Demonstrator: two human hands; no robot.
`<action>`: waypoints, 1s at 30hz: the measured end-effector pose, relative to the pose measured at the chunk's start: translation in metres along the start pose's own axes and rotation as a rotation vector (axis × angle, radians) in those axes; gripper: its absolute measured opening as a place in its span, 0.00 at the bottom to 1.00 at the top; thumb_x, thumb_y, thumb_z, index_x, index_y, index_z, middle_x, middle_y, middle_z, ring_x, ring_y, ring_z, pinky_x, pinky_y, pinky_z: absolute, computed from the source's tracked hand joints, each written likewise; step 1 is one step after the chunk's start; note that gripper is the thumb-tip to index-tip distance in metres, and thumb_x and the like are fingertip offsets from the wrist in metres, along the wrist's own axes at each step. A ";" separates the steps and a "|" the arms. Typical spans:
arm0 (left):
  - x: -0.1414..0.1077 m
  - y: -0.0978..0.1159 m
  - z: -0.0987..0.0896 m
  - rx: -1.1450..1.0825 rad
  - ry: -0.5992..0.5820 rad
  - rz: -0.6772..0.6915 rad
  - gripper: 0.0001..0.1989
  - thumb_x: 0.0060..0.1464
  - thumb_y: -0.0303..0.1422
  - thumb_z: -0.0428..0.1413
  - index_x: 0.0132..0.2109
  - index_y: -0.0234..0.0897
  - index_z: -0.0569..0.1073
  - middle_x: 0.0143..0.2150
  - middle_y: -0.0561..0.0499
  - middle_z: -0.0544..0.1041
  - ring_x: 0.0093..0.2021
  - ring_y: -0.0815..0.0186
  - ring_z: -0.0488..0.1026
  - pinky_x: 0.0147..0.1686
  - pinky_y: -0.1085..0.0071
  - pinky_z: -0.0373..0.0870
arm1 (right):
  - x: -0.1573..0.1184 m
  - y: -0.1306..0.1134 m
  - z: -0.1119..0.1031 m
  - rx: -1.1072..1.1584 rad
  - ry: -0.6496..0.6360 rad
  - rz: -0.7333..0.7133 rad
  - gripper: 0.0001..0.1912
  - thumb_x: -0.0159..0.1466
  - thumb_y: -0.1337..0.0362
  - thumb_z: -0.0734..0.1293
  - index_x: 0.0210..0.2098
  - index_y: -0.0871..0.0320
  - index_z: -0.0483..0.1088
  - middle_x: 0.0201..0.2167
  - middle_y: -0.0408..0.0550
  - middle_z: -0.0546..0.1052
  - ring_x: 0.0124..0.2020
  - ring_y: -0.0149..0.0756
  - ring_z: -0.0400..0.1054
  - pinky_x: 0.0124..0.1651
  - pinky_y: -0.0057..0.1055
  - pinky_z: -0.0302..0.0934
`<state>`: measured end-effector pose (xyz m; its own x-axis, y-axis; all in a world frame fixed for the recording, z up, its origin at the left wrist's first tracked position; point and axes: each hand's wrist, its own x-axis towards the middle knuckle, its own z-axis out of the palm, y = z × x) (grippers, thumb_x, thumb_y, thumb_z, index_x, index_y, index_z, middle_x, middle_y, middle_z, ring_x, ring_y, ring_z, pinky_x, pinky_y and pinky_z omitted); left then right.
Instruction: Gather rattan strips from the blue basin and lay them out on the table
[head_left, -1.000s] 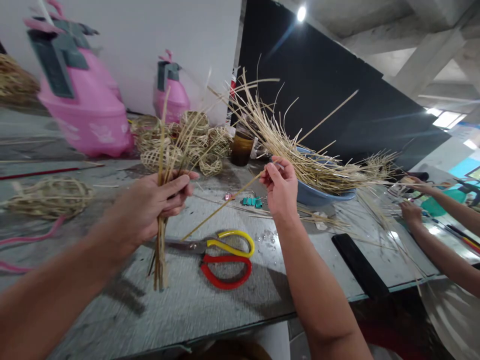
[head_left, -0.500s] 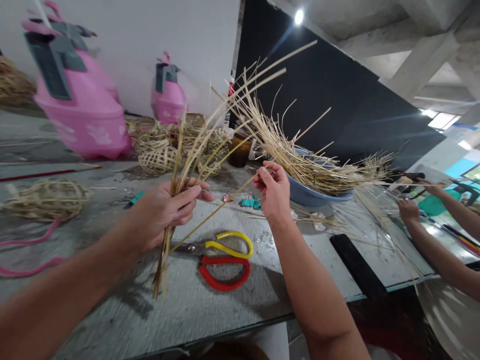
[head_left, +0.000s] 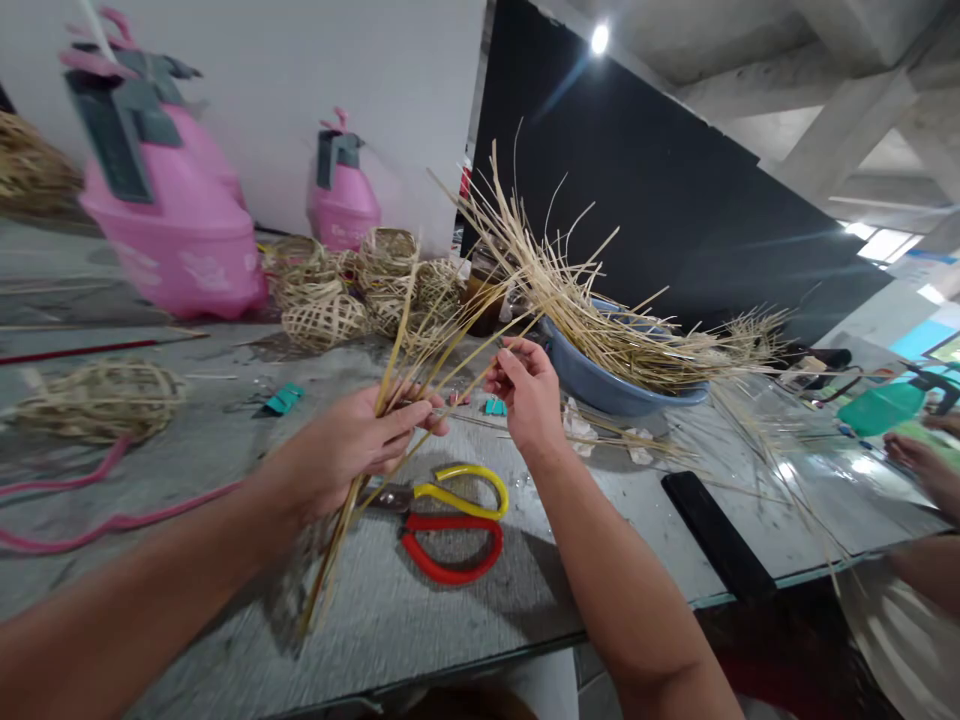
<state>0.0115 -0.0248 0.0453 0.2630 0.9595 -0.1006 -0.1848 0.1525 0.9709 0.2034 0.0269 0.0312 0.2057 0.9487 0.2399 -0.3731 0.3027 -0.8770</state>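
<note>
My left hand (head_left: 375, 440) is closed around a bundle of thin bamboo strips (head_left: 334, 560). Their lower ends point down toward the table's front edge, and the upper ends fan out up and to the right. Thumb and fingers of my right hand (head_left: 531, 400) are pinched at one strip that slants up from the bundle; the exact grip is partly hidden. Below and between the hands lie scissors with one yellow and one red handle (head_left: 454, 575), their blades partly behind the bundle. A teal binder clip (head_left: 495, 406) sits on the table beside my right hand.
A blue basin (head_left: 637, 395) heaped with bamboo strips (head_left: 600, 330) stands behind my right hand. Woven balls (head_left: 322, 318) and pink spray bottles (head_left: 180, 230) line the back left. A black phone-like slab (head_left: 716, 535) lies right. A co-worker's hand (head_left: 915, 460) shows far right.
My left hand and the bundle have shifted right, and the bundle leans more. My right hand has moved slightly left and down. The co-worker's hands have drawn back to the right.
</note>
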 end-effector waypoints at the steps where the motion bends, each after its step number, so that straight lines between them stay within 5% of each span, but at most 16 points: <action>1: 0.000 -0.001 0.000 -0.004 0.001 -0.003 0.17 0.45 0.40 0.72 0.39 0.37 0.81 0.32 0.43 0.81 0.16 0.77 0.52 0.16 0.80 0.44 | 0.000 0.000 0.000 0.006 -0.004 0.002 0.20 0.54 0.56 0.80 0.42 0.52 0.71 0.28 0.36 0.78 0.26 0.30 0.73 0.27 0.26 0.69; 13: 0.000 0.000 0.003 0.082 0.070 -0.037 0.21 0.34 0.38 0.75 0.36 0.38 0.78 0.24 0.55 0.70 0.18 0.74 0.56 0.18 0.78 0.50 | -0.003 -0.004 0.003 0.061 -0.046 -0.016 0.17 0.56 0.55 0.79 0.39 0.54 0.73 0.27 0.38 0.80 0.24 0.29 0.73 0.26 0.25 0.70; 25: 0.001 0.000 0.000 0.164 0.049 -0.038 0.25 0.38 0.40 0.72 0.43 0.37 0.75 0.25 0.59 0.69 0.19 0.74 0.56 0.20 0.76 0.49 | -0.005 -0.007 0.004 -0.007 0.031 -0.058 0.12 0.60 0.58 0.77 0.38 0.54 0.74 0.28 0.40 0.80 0.25 0.29 0.73 0.29 0.26 0.71; 30: 0.001 -0.003 0.002 0.111 0.092 -0.038 0.21 0.39 0.35 0.72 0.42 0.37 0.76 0.25 0.57 0.69 0.19 0.74 0.56 0.20 0.77 0.48 | -0.004 -0.006 0.003 -0.037 -0.163 -0.009 0.16 0.58 0.56 0.80 0.39 0.53 0.75 0.30 0.39 0.81 0.27 0.29 0.73 0.29 0.26 0.71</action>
<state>0.0144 -0.0244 0.0424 0.1788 0.9721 -0.1521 -0.0689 0.1666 0.9836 0.2024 0.0215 0.0367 0.0588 0.9490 0.3097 -0.3375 0.3109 -0.8885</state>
